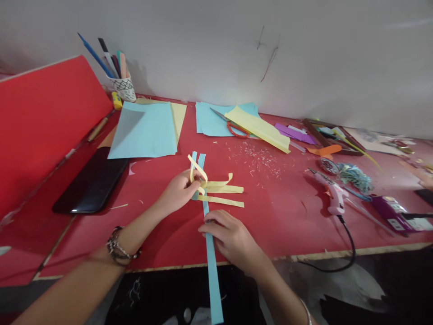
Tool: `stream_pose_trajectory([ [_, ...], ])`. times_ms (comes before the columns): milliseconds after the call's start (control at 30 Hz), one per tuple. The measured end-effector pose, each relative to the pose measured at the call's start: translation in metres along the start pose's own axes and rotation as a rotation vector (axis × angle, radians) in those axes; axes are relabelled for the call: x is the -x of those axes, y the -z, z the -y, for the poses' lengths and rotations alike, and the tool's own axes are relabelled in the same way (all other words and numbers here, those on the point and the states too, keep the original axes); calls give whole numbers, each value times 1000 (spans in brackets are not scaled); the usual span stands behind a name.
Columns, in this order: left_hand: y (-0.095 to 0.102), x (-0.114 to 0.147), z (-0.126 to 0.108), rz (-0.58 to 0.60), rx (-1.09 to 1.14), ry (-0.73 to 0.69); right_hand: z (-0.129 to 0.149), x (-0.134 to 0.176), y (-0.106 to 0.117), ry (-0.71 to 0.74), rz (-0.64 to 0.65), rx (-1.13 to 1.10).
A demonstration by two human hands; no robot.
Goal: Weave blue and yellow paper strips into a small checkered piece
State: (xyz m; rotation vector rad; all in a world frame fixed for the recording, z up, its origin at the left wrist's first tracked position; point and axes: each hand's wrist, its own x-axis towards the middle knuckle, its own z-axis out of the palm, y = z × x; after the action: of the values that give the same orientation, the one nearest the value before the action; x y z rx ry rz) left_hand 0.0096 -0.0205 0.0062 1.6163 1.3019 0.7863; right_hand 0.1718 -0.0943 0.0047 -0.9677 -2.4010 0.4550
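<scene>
Working right of a phone [92, 181] on the red table [280, 212], someone's left hand [179, 190] pinches yellow strips [225, 201]; the right hand [234, 237] holds a blue strip [213, 271] overhanging the near edge; a glue gun [337, 198] lies farther right.

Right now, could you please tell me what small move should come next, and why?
Probably ease the long blue strip forward with the right hand: much of its length lies on the near side of the yellow strips, its near end past the table edge, while the left hand holds them.
</scene>
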Motion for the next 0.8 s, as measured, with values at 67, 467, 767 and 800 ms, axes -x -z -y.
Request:
stream_pose_trajectory([
  [67,0,-1,0,-7,-7,10,0,0,-1,-11,0,-6],
  [467,-2,-2,3,33,199,106,0,1,-3,-10,26,-5],
  [767,0,0,3,148,116,41,0,1,-4,-8,39,-8],
  [800,0,0,3,159,105,29,0,1,-4,-10,42,-7],
])
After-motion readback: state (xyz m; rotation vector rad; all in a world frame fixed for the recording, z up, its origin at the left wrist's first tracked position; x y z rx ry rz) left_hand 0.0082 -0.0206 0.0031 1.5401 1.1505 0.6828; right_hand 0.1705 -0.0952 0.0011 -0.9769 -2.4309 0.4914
